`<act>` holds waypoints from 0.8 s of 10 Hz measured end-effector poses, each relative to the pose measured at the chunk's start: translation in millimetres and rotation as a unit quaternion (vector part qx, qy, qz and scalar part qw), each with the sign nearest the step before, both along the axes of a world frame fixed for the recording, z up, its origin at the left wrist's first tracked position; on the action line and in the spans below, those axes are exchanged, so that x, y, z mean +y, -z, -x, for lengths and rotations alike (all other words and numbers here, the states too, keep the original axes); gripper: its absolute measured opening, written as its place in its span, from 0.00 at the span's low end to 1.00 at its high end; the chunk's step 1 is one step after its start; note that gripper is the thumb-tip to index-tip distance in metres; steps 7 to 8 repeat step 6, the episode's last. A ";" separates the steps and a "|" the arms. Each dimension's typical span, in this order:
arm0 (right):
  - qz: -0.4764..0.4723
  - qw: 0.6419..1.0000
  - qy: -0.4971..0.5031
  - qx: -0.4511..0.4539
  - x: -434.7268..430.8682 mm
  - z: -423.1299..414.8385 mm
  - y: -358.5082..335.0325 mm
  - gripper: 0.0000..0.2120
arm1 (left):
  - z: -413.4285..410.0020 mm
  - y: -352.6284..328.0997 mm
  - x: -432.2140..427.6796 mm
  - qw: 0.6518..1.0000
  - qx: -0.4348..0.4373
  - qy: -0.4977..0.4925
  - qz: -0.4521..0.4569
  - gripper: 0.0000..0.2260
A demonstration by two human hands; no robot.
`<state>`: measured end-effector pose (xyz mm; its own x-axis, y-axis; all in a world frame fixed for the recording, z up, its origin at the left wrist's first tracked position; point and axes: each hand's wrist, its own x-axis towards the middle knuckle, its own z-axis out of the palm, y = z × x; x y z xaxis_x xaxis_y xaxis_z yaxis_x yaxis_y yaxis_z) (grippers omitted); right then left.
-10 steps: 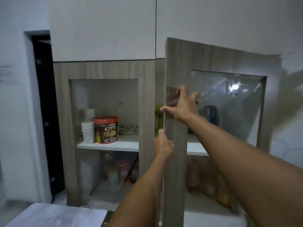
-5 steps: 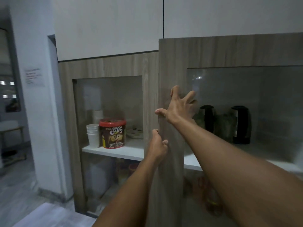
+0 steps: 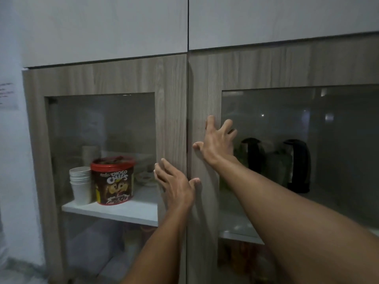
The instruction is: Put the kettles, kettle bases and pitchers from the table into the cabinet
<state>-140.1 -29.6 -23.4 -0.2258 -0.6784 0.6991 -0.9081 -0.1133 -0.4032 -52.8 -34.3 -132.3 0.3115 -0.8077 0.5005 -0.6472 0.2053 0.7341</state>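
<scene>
— What does the surface look like?

— A tall cabinet (image 3: pixel 106 78) with wood-grain doors and glass panes, under plain white upper panels (image 3: pixel 102 27). The left door (image 3: pixel 171 103) and right door (image 3: pixel 205 93) sit flush, with only a thin dark seam between them.

— And the hands?

— Both hold nothing. The right hand (image 3: pixel 217 144) lies spread on the right door's frame, its fingertips reaching the edge of the pane and its thumb beside the seam. The left hand (image 3: pixel 176 187) is lower, with straight fingers on the left door's frame and its thumb across the seam.

— Where are the kettles?

— Two dark-handled kettles (image 3: pixel 297 165) stand side by side behind the right pane, on the white shelf. The glass is too dim to make out bases or pitchers.

— Behind the left pane?

— A stack of paper cups (image 3: pixel 81 183) touches a red-lidded Choco Chips tub (image 3: pixel 112 181) on its shelf (image 3: pixel 114 210).

— Any room at the edges?

— A white wall (image 3: pixel 10 150) with a paper note (image 3: pixel 7 95) meets the cabinet's left side, and a strip of floor (image 3: pixel 16 269) shows below.
</scene>
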 end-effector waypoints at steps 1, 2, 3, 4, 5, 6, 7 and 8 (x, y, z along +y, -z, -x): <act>0.009 1.000 -0.002 0.013 -5.5 4.8 -0.2 0.29 | -0.1 9.2 -10.6 1.000 0.006 0.009 0.029 0.52; 0.011 1.000 -0.006 0.023 -1.6 4.4 0.6 0.29 | -3.5 4.7 -7.4 1.000 -0.004 0.008 0.016 0.52; -0.018 0.999 -0.029 0.027 8.4 4.5 2.3 0.30 | -7.1 -6.2 0.8 0.999 -0.030 0.031 -0.023 0.51; -0.059 0.996 -0.062 0.028 25.0 10.5 -1.0 0.31 | -22.9 -15.7 12.3 0.994 -0.048 0.063 -0.077 0.49; -0.121 0.989 -0.078 0.025 43.4 13.0 0.9 0.36 | -34.6 -14.4 37.3 0.984 -0.082 0.113 -0.112 0.48; -0.168 0.982 -0.083 0.023 61.3 8.8 13.8 0.40 | -30.4 6.3 67.1 0.974 -0.112 0.142 -0.135 0.48; -0.168 0.982 -0.083 0.023 61.3 8.8 13.8 0.40 | -30.4 6.3 67.1 0.974 -0.112 0.142 -0.135 0.48; -0.168 0.982 -0.083 0.023 61.3 8.8 13.8 0.40 | -30.4 6.3 67.1 0.974 -0.112 0.142 -0.135 0.48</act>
